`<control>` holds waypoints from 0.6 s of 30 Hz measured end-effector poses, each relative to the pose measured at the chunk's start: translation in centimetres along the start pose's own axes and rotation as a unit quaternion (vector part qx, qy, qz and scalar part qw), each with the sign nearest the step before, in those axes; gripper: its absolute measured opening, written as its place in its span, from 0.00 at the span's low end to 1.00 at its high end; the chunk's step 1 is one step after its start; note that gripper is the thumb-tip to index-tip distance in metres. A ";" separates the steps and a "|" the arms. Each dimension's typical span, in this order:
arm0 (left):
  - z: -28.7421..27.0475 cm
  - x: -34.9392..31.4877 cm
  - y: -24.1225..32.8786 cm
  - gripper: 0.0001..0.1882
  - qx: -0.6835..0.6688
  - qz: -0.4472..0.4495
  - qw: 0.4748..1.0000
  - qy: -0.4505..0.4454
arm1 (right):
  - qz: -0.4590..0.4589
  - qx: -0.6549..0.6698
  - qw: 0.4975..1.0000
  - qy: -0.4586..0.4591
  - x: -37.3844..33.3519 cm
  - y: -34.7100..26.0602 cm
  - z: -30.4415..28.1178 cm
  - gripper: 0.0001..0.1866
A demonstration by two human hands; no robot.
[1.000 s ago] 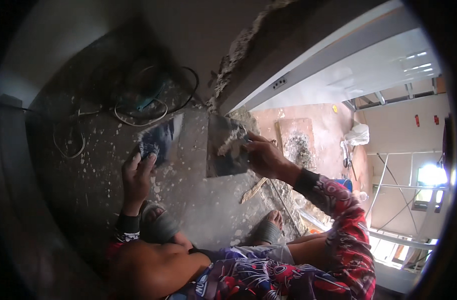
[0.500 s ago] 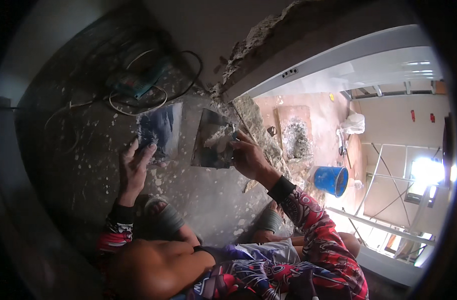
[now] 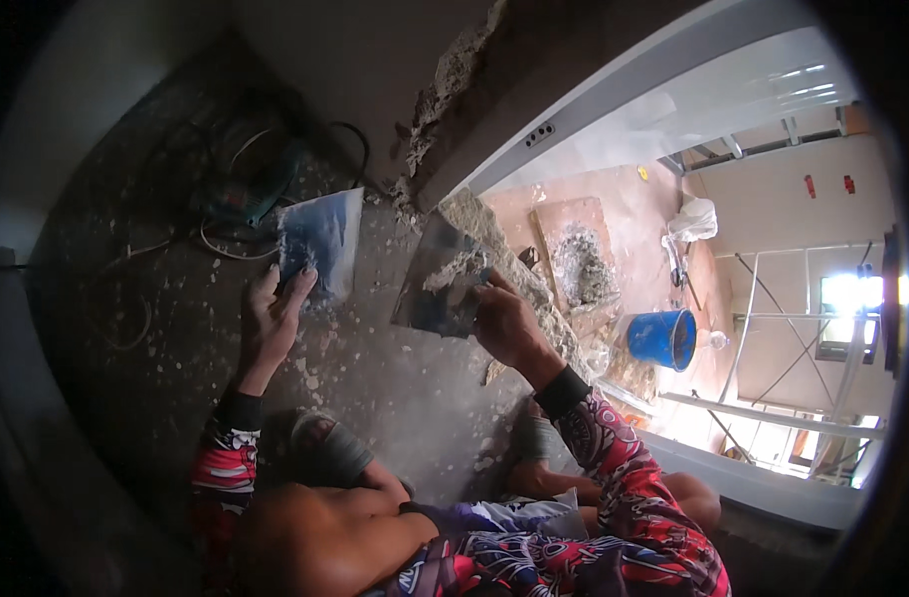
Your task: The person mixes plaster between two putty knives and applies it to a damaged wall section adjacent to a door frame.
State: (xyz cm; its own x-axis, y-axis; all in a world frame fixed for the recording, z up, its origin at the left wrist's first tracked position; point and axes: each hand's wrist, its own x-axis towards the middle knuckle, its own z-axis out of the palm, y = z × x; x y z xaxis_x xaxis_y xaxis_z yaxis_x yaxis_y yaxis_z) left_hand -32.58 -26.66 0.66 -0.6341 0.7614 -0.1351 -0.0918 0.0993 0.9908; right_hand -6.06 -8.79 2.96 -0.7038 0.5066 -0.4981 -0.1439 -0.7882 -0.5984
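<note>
- Watching the head view, I judge the work partway: pale paste point(image 3: 458, 270) clings to the dark, flat rectangular plate point(image 3: 421, 306), while the crumbly grey wall edge point(image 3: 441, 92) looks jagged.
- My left hand point(image 3: 272, 316) pinches the blue-grey, pale-edged rectangular sheet point(image 3: 323, 231) by its near end.
- My right hand point(image 3: 515, 325) grips the plate's right side, apart from the sheet, over the speckled grey floor point(image 3: 375, 393).
</note>
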 end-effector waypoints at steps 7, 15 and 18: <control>0.4 0.4 5.7 0.16 0.321 0.393 0.856 -0.099 | -0.050 -0.038 0.996 0.064 -0.7 -1.2 1.1 0.17; 0.8 -0.9 7.5 0.23 0.352 0.386 0.843 -0.129 | -0.062 -0.106 0.992 -0.018 -0.9 -1.6 1.1 0.21; 1.2 -1.1 8.6 0.23 0.342 0.345 0.862 -0.144 | -0.122 -0.319 0.937 -0.074 -1.0 -1.3 0.3 0.20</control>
State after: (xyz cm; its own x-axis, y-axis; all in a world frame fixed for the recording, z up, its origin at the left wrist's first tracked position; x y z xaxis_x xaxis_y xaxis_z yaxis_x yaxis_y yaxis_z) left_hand -31.80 -25.89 9.37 -0.1306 0.9086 0.3968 0.7676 -0.1607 0.6205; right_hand -5.38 -8.38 4.45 -0.7993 0.5532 -0.2345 0.1003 -0.2619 -0.9599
